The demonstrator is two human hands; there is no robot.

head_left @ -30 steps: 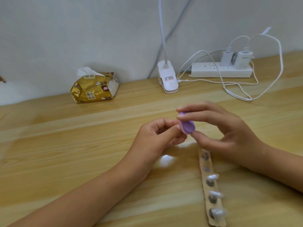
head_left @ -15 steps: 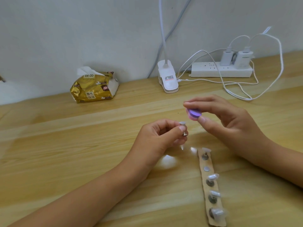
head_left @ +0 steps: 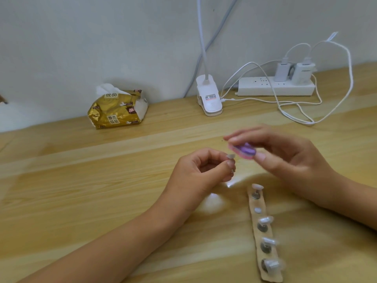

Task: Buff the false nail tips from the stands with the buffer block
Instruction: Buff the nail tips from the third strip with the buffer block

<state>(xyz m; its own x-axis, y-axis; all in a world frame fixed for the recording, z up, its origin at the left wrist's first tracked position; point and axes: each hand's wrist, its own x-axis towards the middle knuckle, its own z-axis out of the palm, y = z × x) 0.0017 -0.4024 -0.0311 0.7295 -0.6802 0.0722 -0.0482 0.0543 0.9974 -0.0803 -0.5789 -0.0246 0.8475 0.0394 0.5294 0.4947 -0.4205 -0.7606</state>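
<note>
**Purple-and-pink oval buffer block (head_left: pixel 243 151) held just beside a clear false nail tip (head_left: pixel 231 156)**

Wood grain, pale and glossy, runs across the table (head_left: pixel 81 190) beneath two bare hands, both raised above it. The left hand (head_left: pixel 204 172) has its thumb and forefinger closed in a tight pinch on a small metal stand (head_left: pixel 232 170). The false nail tip sits at the upper end of that stand, just past the fingertips. The right hand (head_left: pixel 289 160) grips the buffer block, with the thumb underneath and the fingers laid across the top. The block's pink edge lies right at the false nail tip, but motion blur hides whether the two actually touch.

Nearer the person, below the right wrist, a tan rectangular strip (head_left: pixel 265 252) lies flat on the table. Four more stands (head_left: pixel 263 227) are set on it in a row, each carrying a pale nail tip. A small white disc (head_left: pixel 257 210) lies on the strip between the farthest stand and the next one.

Along the grey wall at the back of the table sit several other things:
- A crinkled gold tissue packet (head_left: pixel 116 113) has white tissue poking out of its top.
- A white clip-on lamp base (head_left: pixel 209 100) has its thin neck rising out of view.
- A white power strip (head_left: pixel 265 86) has two white chargers (head_left: pixel 282 71) plugged in.
- White cables (head_left: pixel 295 118) loop from the chargers onto the table.
</note>
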